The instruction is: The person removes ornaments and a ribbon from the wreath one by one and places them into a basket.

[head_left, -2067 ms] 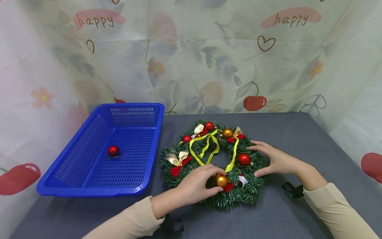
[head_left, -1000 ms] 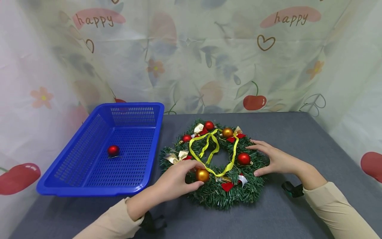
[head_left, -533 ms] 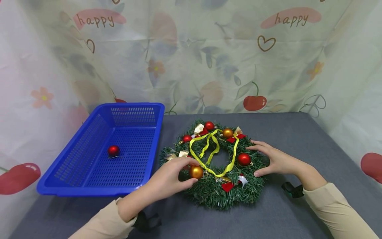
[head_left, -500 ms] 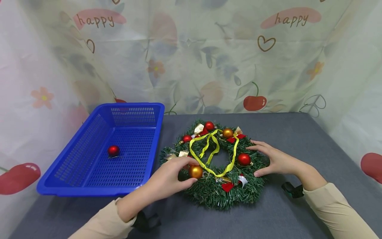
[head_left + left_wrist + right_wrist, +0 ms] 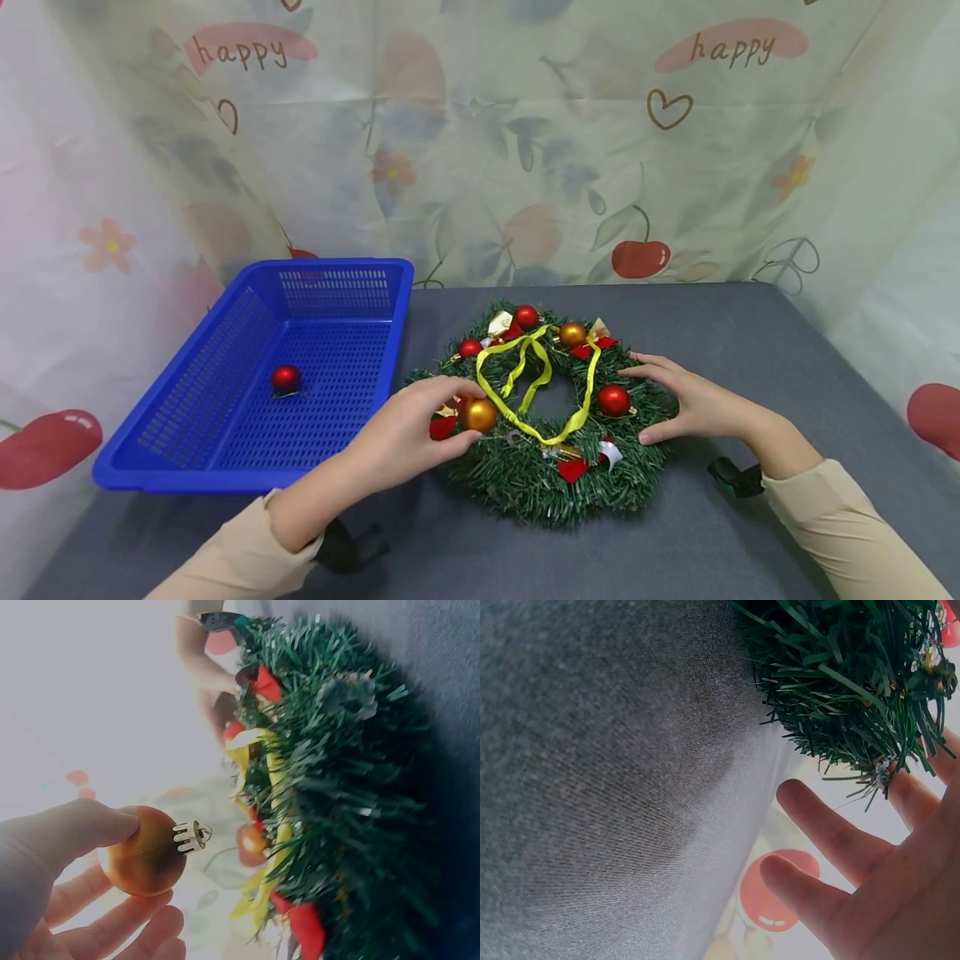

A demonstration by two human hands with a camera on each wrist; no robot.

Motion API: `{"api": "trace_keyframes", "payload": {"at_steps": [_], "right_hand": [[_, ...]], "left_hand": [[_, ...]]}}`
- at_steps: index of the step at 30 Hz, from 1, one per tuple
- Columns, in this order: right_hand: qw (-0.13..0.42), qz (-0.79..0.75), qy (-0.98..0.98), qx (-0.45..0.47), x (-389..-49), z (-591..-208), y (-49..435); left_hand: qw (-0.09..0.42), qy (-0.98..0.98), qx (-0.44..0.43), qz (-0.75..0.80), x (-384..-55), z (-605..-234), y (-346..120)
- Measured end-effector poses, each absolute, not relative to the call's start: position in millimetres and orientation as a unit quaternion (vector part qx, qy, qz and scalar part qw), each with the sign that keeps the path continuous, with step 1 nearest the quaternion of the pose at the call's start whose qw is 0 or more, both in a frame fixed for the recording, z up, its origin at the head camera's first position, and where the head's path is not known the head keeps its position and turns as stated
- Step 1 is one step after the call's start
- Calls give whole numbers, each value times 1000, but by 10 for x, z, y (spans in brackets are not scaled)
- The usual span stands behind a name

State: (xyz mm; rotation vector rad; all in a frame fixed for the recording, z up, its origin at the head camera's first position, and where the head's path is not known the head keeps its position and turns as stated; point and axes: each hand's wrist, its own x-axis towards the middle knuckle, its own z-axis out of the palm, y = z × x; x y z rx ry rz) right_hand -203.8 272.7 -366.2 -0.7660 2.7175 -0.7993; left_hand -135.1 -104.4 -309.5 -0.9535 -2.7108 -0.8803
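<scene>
My left hand [image 5: 408, 433] pinches a gold Christmas bauble [image 5: 477, 414] between thumb and fingers, above the left part of a green tinsel wreath [image 5: 517, 483]. In the left wrist view the bauble's metal cap [image 5: 190, 836] points toward the wreath, apart from it. My right hand [image 5: 697, 404] lies at the wreath's right edge, fingers spread and fairly straight, some partly behind the tinsel. A yellow ribbon [image 5: 589, 392] loops over the wreath's middle. Red baubles, another gold bauble [image 5: 572, 334] and several bows sit on the wreath; my left hand partly hides one bow [image 5: 443, 427].
A blue plastic basket [image 5: 225, 481] stands on the left of the grey table [image 5: 712, 333]. One red bauble [image 5: 285, 379] lies inside it. A printed curtain [image 5: 465, 150] hangs behind and along both sides.
My left hand has moved left with the gold bauble, from the wreath's front near the red-and-white bow to its left part. The right hand and wreath have stayed in place.
</scene>
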Motion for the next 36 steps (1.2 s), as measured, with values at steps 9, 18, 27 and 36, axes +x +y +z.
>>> {"api": "trace_keyframes", "payload": {"at_steps": [9,18,27,36], "right_hand": [[106,-272,921,-258,-2033,-3646,2719],[99,-266,923,-262,-2037,-3661,2740],[100,-265,922,-262,-2040,-3660,2725],[103,-267,922,-260,-2035,-3650,2718]], "left_hand": [[76,-898,-300,-312,-1358,-2899,-1149],[83,-897,-282,-329,-1472,-2701,-1230],[80,-899,-245,-353,-1672,-2589,-1411],[81,-902,-204,-372,-1898,-2605,-1668]]}}
